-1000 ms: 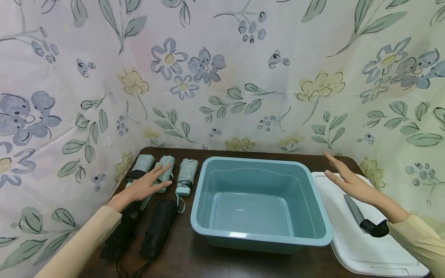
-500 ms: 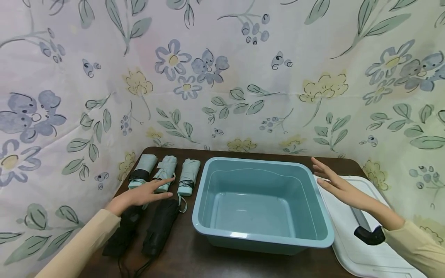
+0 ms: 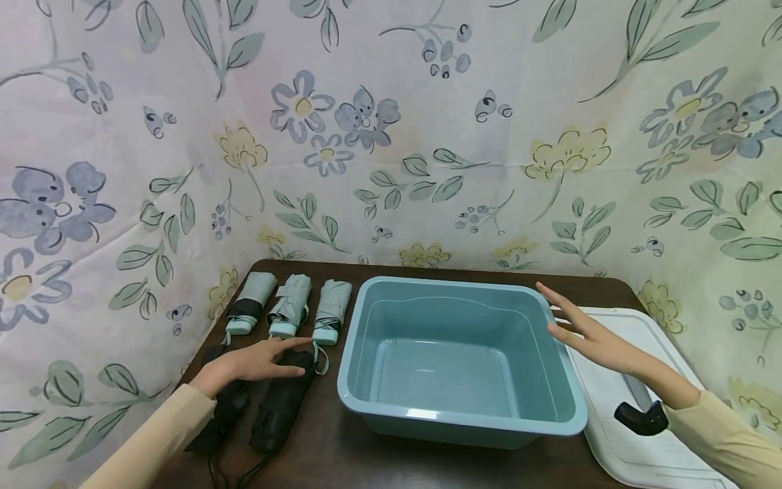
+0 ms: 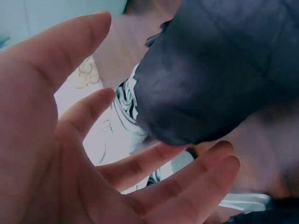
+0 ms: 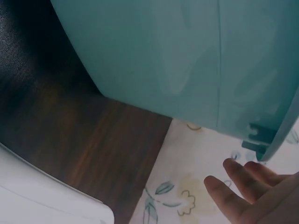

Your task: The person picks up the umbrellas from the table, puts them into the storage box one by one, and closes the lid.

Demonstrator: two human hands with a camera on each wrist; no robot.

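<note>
My left hand (image 3: 250, 360) reaches, fingers spread, over a black folded umbrella (image 3: 277, 414). In the left wrist view this dark umbrella (image 4: 201, 79) lies just beyond the loosely bent fingers, and nothing is gripped. A second black folded umbrella (image 3: 222, 414) is partly hidden under the wrist. Three pale blue-green folded umbrellas stand in a row behind: left (image 3: 252, 299), middle (image 3: 293, 302) and right (image 3: 332, 305). My right hand (image 3: 595, 343) is at the right rim of a blue-green plastic tub (image 3: 464, 424), fingers extended. The right wrist view shows its fingertips (image 5: 215, 189) close below the tub's rim.
To the tub's right lies a white board (image 3: 617, 435) with a knife (image 3: 640, 418) on it, the black handle partly behind the right sleeve. Dark wooden table (image 3: 342, 448) carries everything. Floral cloth (image 3: 391, 136) hangs behind and at the left side.
My left hand has moved down, from above the pale umbrellas to over the black one. The right hand has moved left from over the white board to the tub's rim.
</note>
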